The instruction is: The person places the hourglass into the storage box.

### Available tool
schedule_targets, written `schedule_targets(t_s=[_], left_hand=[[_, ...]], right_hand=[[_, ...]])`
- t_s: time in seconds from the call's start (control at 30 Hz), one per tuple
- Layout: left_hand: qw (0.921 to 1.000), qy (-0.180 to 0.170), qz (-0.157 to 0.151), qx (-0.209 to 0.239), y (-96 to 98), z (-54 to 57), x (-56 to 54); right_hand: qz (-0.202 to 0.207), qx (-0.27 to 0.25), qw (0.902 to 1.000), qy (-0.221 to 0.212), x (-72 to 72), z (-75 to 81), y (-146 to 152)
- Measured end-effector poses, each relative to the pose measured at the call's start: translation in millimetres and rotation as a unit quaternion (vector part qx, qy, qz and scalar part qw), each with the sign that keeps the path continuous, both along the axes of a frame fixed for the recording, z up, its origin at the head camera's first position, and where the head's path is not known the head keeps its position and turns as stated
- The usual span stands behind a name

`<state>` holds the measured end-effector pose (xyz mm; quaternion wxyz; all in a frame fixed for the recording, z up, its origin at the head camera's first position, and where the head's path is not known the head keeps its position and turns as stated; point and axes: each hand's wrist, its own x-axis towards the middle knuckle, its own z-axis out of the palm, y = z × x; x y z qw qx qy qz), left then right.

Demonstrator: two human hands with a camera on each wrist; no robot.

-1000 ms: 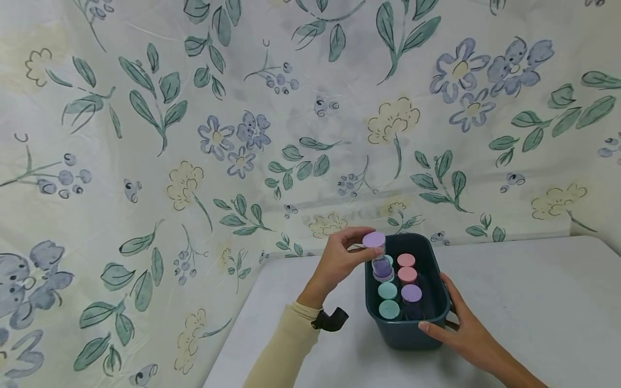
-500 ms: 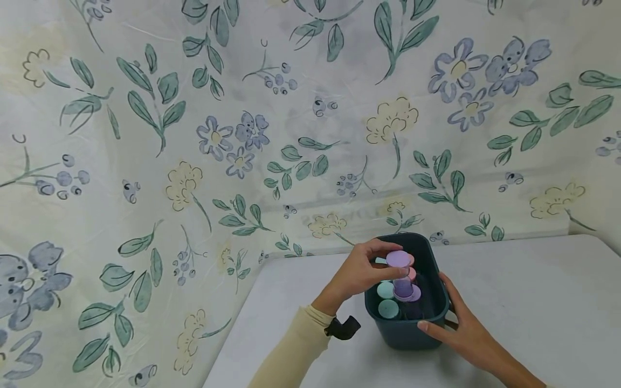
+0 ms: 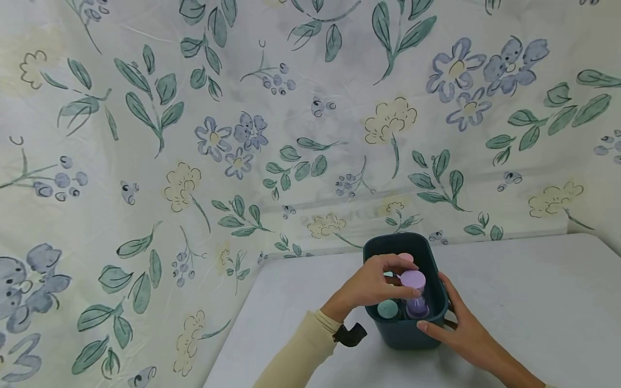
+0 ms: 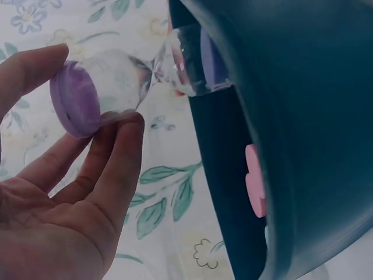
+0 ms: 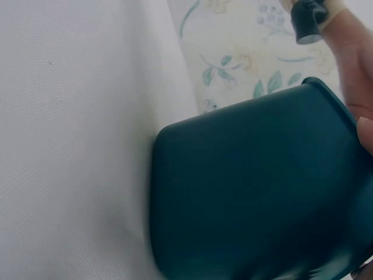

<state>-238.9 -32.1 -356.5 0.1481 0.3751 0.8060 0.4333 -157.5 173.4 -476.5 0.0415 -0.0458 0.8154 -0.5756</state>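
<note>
My left hand (image 3: 371, 284) pinches an hourglass (image 3: 413, 280) by its purple top cap, over the near right part of a dark teal bin (image 3: 407, 335). In the left wrist view the clear hourglass (image 4: 119, 79) has a narrow waist, and its lower end is inside the bin's rim. My right hand (image 3: 466, 334) holds the bin's near right corner, thumb on the front rim and fingers along the side. Inside the bin, a mint cap (image 3: 388, 309) and a pink cap (image 3: 406, 257) show; my left hand hides others.
The bin stands on a white table (image 3: 514, 302). Behind it hangs a floral cloth (image 3: 301, 134) that meets the table's back edge. A black device (image 3: 350, 335) is strapped to the left wrist.
My left hand has carried the hourglass from the bin's left row rightward and toward me, and it now sits lower in the near right part. The right hand stays on the bin.
</note>
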Motion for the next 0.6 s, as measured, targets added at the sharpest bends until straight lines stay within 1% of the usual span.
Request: schedule_targets(t_s=[0.17,0.27,0.4,0.6], left_hand=[[0.9989,0.006,-0.035,-0.029,2.3,-4.2,0.5],[0.9973,0.015,-0.052,-0.050,3.1,-7.1,0.3],[0.9941,0.037,-0.053,-0.087,3.9,-11.4,-0.3],[0.9851,0.076,-0.054,-0.145,5.3,-15.1,1.3]], right_hand=[[-0.002,0.009,1.0000,-0.003,-1.3,-0.8,0],[-0.001,0.013,0.9999,-0.005,-1.7,-0.9,1],[0.000,0.010,0.9999,-0.003,-1.9,-1.4,1],[0.001,0.008,1.0000,-0.004,-2.3,-2.4,1]])
